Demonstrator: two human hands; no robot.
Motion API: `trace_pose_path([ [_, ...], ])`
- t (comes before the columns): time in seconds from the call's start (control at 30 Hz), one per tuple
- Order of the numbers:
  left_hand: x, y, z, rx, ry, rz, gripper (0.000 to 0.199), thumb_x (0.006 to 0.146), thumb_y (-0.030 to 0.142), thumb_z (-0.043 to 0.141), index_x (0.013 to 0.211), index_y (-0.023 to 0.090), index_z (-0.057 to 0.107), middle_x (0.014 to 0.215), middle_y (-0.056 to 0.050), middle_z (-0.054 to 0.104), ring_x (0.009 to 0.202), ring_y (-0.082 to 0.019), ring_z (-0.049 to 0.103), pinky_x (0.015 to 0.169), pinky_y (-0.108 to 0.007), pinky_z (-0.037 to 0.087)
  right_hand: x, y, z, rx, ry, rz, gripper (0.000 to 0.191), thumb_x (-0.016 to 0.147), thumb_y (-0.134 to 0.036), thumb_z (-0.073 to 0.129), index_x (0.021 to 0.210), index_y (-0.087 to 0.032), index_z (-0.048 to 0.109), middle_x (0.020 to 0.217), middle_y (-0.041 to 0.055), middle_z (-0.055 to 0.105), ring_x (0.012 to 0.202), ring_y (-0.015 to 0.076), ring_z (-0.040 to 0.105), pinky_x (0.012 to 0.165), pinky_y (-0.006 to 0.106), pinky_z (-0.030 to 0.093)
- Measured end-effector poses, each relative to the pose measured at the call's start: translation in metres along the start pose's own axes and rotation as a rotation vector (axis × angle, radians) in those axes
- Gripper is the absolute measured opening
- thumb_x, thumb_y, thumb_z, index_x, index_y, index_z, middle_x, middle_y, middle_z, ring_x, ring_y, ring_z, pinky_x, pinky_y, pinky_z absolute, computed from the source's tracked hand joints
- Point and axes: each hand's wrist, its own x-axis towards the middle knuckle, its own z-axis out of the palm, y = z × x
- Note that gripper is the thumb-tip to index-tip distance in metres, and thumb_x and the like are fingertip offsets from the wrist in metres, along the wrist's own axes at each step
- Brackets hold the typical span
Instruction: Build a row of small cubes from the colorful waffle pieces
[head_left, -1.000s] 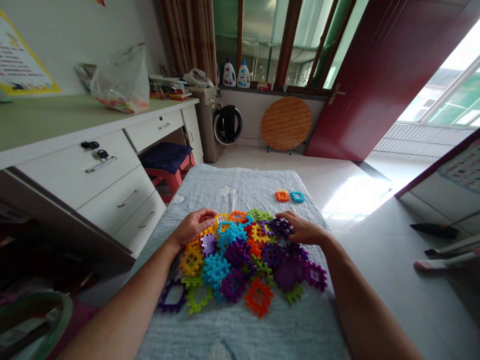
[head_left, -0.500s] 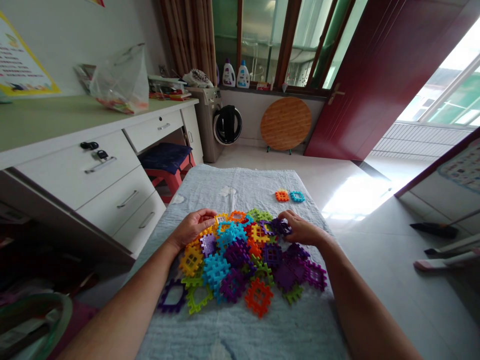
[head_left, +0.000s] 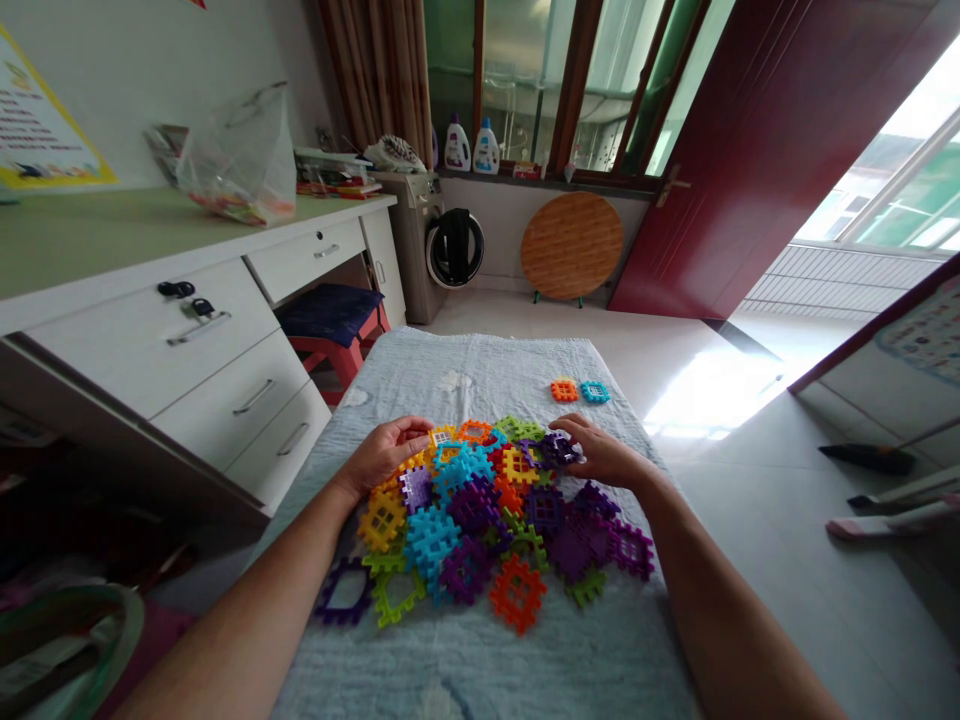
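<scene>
My right hand (head_left: 596, 448) is closed on a dark purple toothed building tile (head_left: 564, 449) at the back right of a heap of such tiles. Light glints off that tile. At the heap's back left rests my left hand (head_left: 390, 452), its fingers loosely curved and the thumb apart. Those fingertips are beside a yellow window tile (head_left: 442, 437), and whether they touch it I cannot tell. Between my hands lie interlocking tiles in several colours, among them a blue tile (head_left: 433, 540), an orange window tile (head_left: 518, 594) and a green frame tile (head_left: 397, 597), many overlapping.
A pale blue cloth (head_left: 480, 670) covers the table. Farther back on it, an orange tile (head_left: 564, 390) and a blue tile (head_left: 595, 391) lie apart from the heap. To the left stand a white desk (head_left: 210, 350) and a stool (head_left: 334, 318).
The purple tile in my right hand has turned slightly and now catches the light. My right fingers have shifted a little to the left. My left hand stays in place.
</scene>
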Motion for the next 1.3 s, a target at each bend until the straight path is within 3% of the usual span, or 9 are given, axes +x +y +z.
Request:
trace_pose_path([
  [0.3,-0.002,0.006,0.002,0.034,0.013,0.006,0.039,0.074,0.042,0.067,0.102,0.016,0.061,0.094,-0.007,0.069,0.086,-0.023,0.066,0.077,-0.035,0.051,0.004,-0.005,-0.001,-0.045,-0.013,-0.001,0.059,0.065,-0.007,0.055,0.122,-0.020,0.052,0.119,0.0099,0.053,0.109,0.0229,0.051,0.096,0.038,0.041],
  [0.57,-0.003,0.006,0.004,0.002,0.012,-0.011,0.039,0.074,0.041,0.068,0.103,0.016,0.060,0.094,-0.007,0.069,0.087,-0.023,0.065,0.076,-0.034,0.050,0.007,-0.008,0.003,-0.122,-0.002,0.018,0.053,0.065,-0.019,0.065,0.118,-0.021,0.055,0.108,0.0076,0.054,0.102,0.0230,0.050,0.095,0.038,0.037],
  [0.77,-0.002,0.008,0.004,0.007,0.012,-0.019,0.039,0.074,0.040,0.068,0.102,0.016,0.060,0.094,-0.008,0.069,0.087,-0.024,0.065,0.077,-0.035,0.050,0.005,0.005,0.006,-0.176,0.102,0.190,0.040,0.064,-0.030,0.068,0.101,-0.018,0.058,0.098,0.0061,0.052,0.093,0.0214,0.050,0.084,0.033,0.040],
  [0.9,-0.002,0.008,0.004,0.008,0.013,-0.016,0.039,0.073,0.041,0.069,0.102,0.016,0.060,0.093,-0.007,0.069,0.088,-0.024,0.065,0.077,-0.035,0.050,0.004,0.017,0.005,-0.228,0.123,0.310,0.047,0.065,-0.043,0.070,0.102,-0.016,0.059,0.097,0.0077,0.054,0.089,0.0223,0.051,0.080,0.034,0.041],
  [1.3,-0.001,0.007,0.002,0.026,0.015,-0.007,0.040,0.072,0.043,0.069,0.101,0.016,0.062,0.094,-0.008,0.070,0.088,-0.024,0.065,0.078,-0.036,0.051,0.009,0.018,0.011,-0.239,0.162,0.270,0.052,0.069,-0.051,0.066,0.109,-0.017,0.062,0.099,0.0095,0.057,0.092,0.0248,0.054,0.083,0.035,0.041],
])
